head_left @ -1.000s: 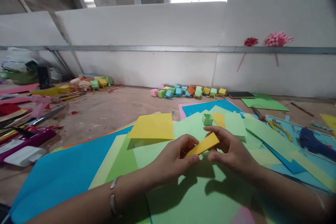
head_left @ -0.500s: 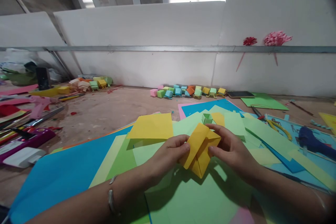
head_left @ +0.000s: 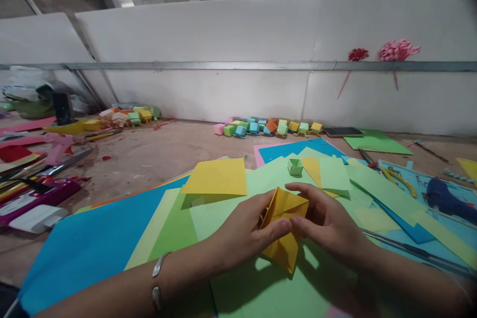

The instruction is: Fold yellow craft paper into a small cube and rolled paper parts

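Note:
A yellow sheet of paper, folded into an origami piece point(head_left: 285, 208), is held between both hands above the green sheets. My left hand point(head_left: 248, 223) grips its left side, with the thumb laid across the front. At its right edge my right hand point(head_left: 320, 213) pinches it between thumb and fingers. The fingers behind the piece are partly hidden. Just beyond my hands a small open green paper box point(head_left: 295, 167) sits on pale green paper point(head_left: 257, 174). A flat yellow sheet point(head_left: 216, 177) lies left of it.
Coloured paper cubes point(head_left: 253, 129) line the wall side. A phone point(head_left: 343, 132) lies beyond the papers. To the right are yellow-handled scissors point(head_left: 398, 181), a blue glue gun point(head_left: 449, 201) and a slim dark tool point(head_left: 413, 248). A pink glue gun point(head_left: 57, 148) lies left.
The yellow folded paper has turned and its flap has opened up at the top left. My left hand has moved right, its thumb now across the front. The green box shows more fully.

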Demonstrator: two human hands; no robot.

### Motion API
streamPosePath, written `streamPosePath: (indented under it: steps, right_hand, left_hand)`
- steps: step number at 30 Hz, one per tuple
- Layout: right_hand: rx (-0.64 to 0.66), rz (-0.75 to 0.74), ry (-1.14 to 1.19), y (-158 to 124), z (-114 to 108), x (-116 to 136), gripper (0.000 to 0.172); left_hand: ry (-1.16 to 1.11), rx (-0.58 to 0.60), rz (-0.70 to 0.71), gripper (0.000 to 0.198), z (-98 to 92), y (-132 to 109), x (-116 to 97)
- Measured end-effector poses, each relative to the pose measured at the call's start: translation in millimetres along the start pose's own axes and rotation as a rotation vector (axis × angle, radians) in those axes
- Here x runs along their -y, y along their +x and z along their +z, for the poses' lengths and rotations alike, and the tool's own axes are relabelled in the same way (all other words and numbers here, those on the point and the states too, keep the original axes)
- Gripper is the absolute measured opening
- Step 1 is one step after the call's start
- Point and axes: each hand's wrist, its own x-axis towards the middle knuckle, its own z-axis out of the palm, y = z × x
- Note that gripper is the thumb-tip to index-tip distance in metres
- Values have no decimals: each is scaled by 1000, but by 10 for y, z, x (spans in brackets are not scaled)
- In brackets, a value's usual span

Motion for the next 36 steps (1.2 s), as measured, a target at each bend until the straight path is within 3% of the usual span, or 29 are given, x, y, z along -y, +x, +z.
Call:
streamPosePath:
  steps: [7,11,17,21,28,34,36]
  right_hand:
    - [-101,-3,-108,76,-93,-98,61]
    - [-120,5,-167,125,-128,-157,64]
    - [-173,-34,-198,113,-139,-137,27]
    - [-129,-106,-289,113,-154,-101,12]
    - [-60,-147,-331,120,-154,-140,11]
    - [68,-297,-553,79,-113,-202,19]
    - [85,-373,-686,54,-87,-213,21]
  left_hand:
    - [-434,-119,-247,19,-23,75,67]
    - [-423,-195,-303,50,-23,111,83]
    - [-470,-191,-389,49,-11,117,112]
    - [-384,-158,-361,56,-13,116,144]
    - [-228,-170,-318,55,-29,107,127]
    - [183,-159,-290,65,42,63,154]
    - [337,-186,-218,71,75,37,198]
